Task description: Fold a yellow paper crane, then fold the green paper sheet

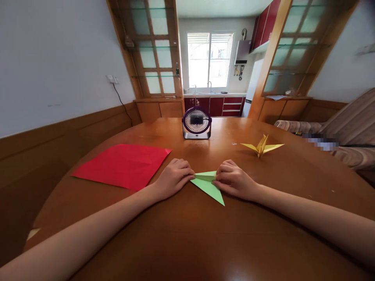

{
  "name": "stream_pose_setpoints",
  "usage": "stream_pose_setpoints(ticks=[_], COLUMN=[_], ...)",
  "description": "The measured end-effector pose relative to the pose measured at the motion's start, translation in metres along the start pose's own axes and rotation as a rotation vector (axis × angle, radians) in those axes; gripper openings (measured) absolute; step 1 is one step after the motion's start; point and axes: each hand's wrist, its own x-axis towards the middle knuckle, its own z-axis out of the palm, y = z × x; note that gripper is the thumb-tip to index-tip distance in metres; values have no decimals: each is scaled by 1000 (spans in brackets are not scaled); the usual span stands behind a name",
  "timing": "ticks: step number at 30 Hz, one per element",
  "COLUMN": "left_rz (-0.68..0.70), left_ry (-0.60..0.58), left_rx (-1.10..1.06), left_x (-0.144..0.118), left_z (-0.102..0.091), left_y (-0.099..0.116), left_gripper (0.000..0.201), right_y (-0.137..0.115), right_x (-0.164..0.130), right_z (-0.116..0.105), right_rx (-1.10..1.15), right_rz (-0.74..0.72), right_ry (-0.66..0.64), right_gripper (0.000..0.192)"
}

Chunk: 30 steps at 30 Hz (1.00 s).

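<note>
A folded piece of green paper (208, 187) lies on the table between my hands, one pointed corner aimed toward me. My left hand (175, 175) pinches its left tip with fingers closed. On the other side, my right hand (234, 178) is closed on the paper's right part, fingers curled at the folded strip along the upper edge. My fingers hide both ends of that strip. A flat red sheet of paper (123, 166) lies to the left of my left hand. Beyond my right hand stands a yellow paper crane (261, 147) with spread wings.
All of this rests on a brown wooden table (187, 242) with a rounded edge. A small dark fan (197, 121) stands on it straight ahead. At the right is a striped sofa (348, 125); a wall with a plugged-in cord (123, 101) is on the left.
</note>
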Motion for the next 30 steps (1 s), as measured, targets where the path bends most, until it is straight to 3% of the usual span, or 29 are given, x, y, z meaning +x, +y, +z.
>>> stream_pose_setpoints(ticks=[9,14,19,26,30], left_rz=[9,-61,-122,24,109], left_ry=[28,82,130,112,80], left_rx=[-25,-45,-24,91,115], left_x=[-2,-2,-1,6,16], left_z=[2,3,1,6,17], left_y=[-4,-3,1,6,11], left_gripper=[21,28,31,27,25], right_y=[-2,1,13,47,59], right_x=[1,2,5,-9,-15], right_z=[-2,-5,-17,-31,-35], right_rx=[9,-44,-213,-671,-743], right_rz=[52,74,219,374,512], right_ry=[-35,-17,69,-96,-159], right_gripper=[20,21,26,30,30])
